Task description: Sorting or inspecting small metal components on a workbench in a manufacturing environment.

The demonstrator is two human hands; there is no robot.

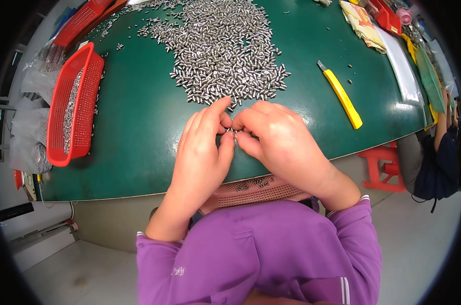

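Observation:
A broad heap of small, shiny, bullet-shaped metal parts [225, 51] covers the middle of the green table [139, 137]. At the heap's near edge my left hand [202, 145] and my right hand [284, 134] meet, thumbs and index fingers pinched close together. A few of the small metal parts [232, 130] show between the fingertips of both hands; how many each hand grips is mostly hidden. Below the table edge, at my lap, a pink mesh basket [230, 197] has several dark-looking small parts in it.
At the left stands a red perforated basket [55, 145] with metal parts inside, beside clear plastic bags [27, 132]. A yellow utility knife [342, 99], blade out, lies to the right. Farther right are a cloth [362, 25], a red bin [385, 18] and a red stool [383, 168].

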